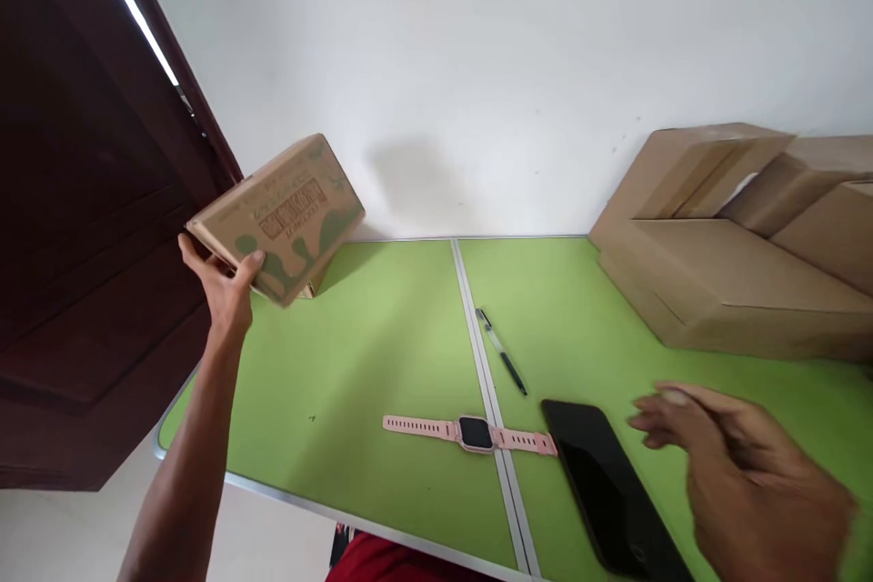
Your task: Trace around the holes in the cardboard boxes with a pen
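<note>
My left hand [228, 286] grips one end of a brown cardboard box [293, 214] with green print, tilted above the table's back left. Part of another box [315, 277] shows beneath it. On the right, my right hand [743, 464] is over the table, slightly blurred, with fingers curled together; what they hold, if anything, cannot be made out. Near it lies a black phone [610, 482]. A pink-strapped smartwatch [476, 433] is stretched flat beside the phone, and a pen [503, 353] lies behind the watch.
Several large cardboard boxes [743, 273] stand at the back right of the green table [382, 327], against a white wall [477, 64]. A dark wooden door [88, 200] is at the left. The table's metal edge runs along the front.
</note>
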Motion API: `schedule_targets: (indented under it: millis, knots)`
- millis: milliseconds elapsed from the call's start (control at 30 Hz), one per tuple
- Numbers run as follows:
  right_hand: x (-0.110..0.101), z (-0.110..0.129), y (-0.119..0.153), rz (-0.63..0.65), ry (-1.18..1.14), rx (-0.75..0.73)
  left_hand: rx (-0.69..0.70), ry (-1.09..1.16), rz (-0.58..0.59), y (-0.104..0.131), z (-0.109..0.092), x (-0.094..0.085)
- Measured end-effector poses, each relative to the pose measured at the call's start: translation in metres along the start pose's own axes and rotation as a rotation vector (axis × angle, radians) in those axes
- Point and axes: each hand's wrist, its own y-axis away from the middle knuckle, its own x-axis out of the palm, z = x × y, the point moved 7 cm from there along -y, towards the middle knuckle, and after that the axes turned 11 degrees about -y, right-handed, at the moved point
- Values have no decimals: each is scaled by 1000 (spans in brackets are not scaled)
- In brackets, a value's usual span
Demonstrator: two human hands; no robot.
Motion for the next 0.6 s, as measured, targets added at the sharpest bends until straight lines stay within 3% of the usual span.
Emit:
schedule_targets:
  millis: [167, 233, 333, 400, 600]
  knots:
    - [73, 6, 46, 447, -295, 207, -19, 147, 70, 108, -31, 6]
    - [95, 4, 63, 518, -451, 270, -82, 214, 142, 145, -44, 20]
    - [112, -4, 78, 512, -679, 402, -112, 256, 258, 187, -70, 41]
    - [112, -12, 81, 458, -808, 486, -58, 222, 304, 205, -89, 48]
    - [80, -41, 65, 236, -1054, 656, 419, -2, 372, 247, -143, 51]
